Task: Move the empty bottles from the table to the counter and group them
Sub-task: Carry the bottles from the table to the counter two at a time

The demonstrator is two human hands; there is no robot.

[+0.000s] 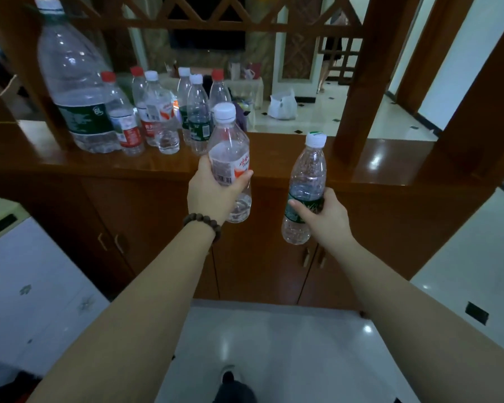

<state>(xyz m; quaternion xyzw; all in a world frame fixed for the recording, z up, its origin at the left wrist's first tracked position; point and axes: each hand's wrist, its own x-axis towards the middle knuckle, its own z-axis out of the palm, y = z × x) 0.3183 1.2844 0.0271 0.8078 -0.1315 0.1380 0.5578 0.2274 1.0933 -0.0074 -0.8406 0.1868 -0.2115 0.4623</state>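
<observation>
Done: we count approx 8 bottles grouped on table [288,158] | left hand [213,196] grips red-label bottle [230,161], right hand [323,216] grips green-label bottle [306,181] | left: set both into group.

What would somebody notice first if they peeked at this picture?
Two hands held out in the middle, each gripping a clear bottle: the left hand holds an orange-label bottle, the right hand a green-label bottle. Next, the huge bottle towering over a cluster of small bottles on the left of the wooden counter.

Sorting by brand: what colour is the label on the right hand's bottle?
Dark green label, seen in the head view.
</observation>
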